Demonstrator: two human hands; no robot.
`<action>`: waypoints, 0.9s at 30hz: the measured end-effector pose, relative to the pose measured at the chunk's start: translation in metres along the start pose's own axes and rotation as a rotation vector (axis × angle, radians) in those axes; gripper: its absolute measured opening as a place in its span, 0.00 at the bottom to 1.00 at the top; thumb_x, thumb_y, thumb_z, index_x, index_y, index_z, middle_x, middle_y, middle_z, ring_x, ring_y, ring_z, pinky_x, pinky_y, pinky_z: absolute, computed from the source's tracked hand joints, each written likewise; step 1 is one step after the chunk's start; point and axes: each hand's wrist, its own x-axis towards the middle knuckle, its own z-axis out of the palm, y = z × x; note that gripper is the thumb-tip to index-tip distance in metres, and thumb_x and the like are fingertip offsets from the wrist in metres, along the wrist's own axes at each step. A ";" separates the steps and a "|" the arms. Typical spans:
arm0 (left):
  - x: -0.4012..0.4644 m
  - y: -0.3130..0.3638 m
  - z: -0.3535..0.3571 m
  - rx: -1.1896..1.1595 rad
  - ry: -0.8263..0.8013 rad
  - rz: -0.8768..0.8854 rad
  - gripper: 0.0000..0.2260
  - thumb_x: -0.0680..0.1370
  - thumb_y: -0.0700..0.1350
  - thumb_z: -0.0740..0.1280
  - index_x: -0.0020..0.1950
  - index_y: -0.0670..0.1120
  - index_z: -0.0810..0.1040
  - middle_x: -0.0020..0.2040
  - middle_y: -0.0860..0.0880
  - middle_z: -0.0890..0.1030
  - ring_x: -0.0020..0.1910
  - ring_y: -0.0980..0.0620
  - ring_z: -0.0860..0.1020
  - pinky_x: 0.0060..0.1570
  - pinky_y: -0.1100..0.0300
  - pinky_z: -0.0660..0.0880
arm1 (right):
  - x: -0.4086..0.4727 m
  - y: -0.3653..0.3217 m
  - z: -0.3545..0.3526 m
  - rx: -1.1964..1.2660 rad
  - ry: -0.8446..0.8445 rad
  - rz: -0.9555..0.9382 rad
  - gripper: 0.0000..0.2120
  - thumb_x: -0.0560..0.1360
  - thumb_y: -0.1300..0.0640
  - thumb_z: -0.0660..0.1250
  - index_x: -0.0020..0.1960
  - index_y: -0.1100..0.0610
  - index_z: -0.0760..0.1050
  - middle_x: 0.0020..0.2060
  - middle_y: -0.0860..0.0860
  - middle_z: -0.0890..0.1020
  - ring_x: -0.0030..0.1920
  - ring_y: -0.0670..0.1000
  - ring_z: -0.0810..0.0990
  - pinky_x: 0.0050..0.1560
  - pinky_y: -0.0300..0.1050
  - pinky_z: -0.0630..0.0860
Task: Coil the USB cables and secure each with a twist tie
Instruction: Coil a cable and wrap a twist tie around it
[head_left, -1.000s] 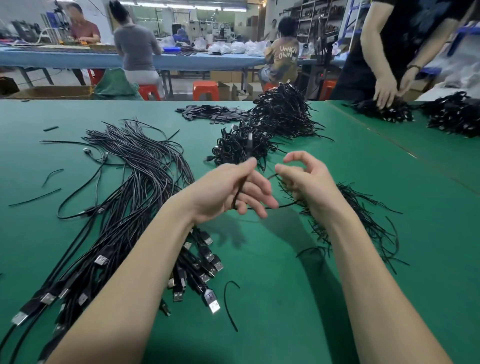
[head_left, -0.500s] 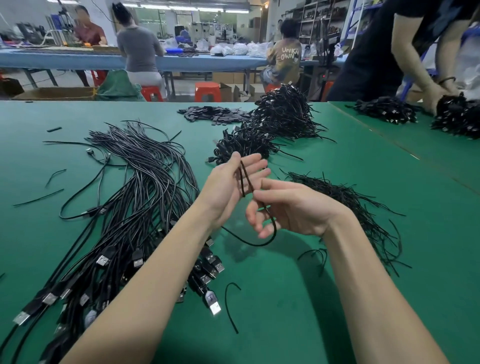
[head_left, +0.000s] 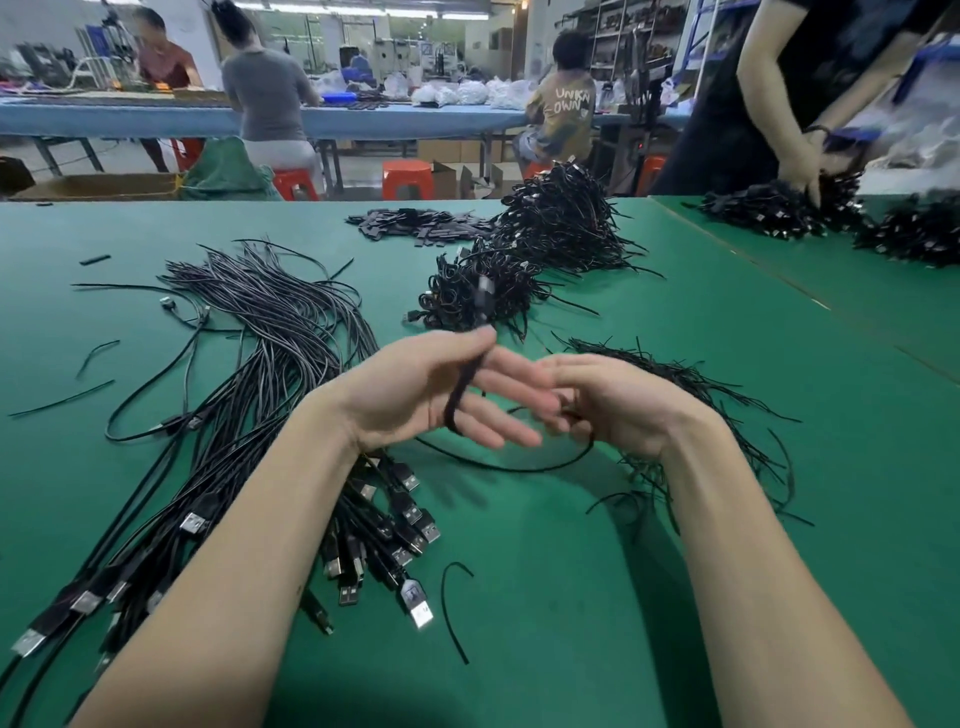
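Pinching a folded bundle of black cable (head_left: 465, 382) between thumb and forefinger, the left hand (head_left: 415, 397) is held palm-up above the green counter (head_left: 571, 597), its other fingers spread loose. From the bundle a loop of the same cable sags to the counter and is carried round into the right hand (head_left: 613, 402), whose fingers are curled over it, though they are blurred. Loose cables (head_left: 249, 332) are fanned out at 9 o'clock, their plugs (head_left: 410, 519) gathered at 7 o'clock under the left forearm. Twist ties (head_left: 691, 384) are heaped at 3 o'clock, partly under the right wrist. Coiled cables (head_left: 519, 260) are piled at 12 o'clock. At 1 o'clock, more coils (head_left: 769, 208) are handled by another person (head_left: 810, 161).
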 end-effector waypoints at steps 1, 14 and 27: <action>0.004 -0.002 0.004 0.135 0.032 -0.077 0.25 0.86 0.53 0.50 0.60 0.38 0.81 0.58 0.39 0.83 0.51 0.41 0.85 0.41 0.60 0.82 | 0.000 -0.005 0.001 -0.065 0.087 -0.040 0.04 0.83 0.56 0.63 0.49 0.53 0.73 0.33 0.48 0.75 0.28 0.44 0.73 0.31 0.38 0.65; 0.021 -0.002 0.001 -0.335 0.601 0.345 0.23 0.87 0.50 0.47 0.67 0.35 0.73 0.62 0.38 0.81 0.58 0.44 0.83 0.57 0.55 0.80 | 0.002 -0.013 0.050 0.194 -0.324 -0.220 0.01 0.84 0.60 0.59 0.54 0.58 0.67 0.34 0.54 0.80 0.43 0.56 0.82 0.51 0.49 0.79; -0.008 0.009 -0.008 -0.178 0.139 0.227 0.22 0.84 0.51 0.53 0.56 0.44 0.86 0.57 0.43 0.85 0.34 0.58 0.83 0.27 0.71 0.74 | 0.021 0.019 0.033 -0.159 0.194 -0.274 0.15 0.69 0.41 0.78 0.44 0.51 0.81 0.25 0.45 0.69 0.27 0.45 0.65 0.33 0.40 0.62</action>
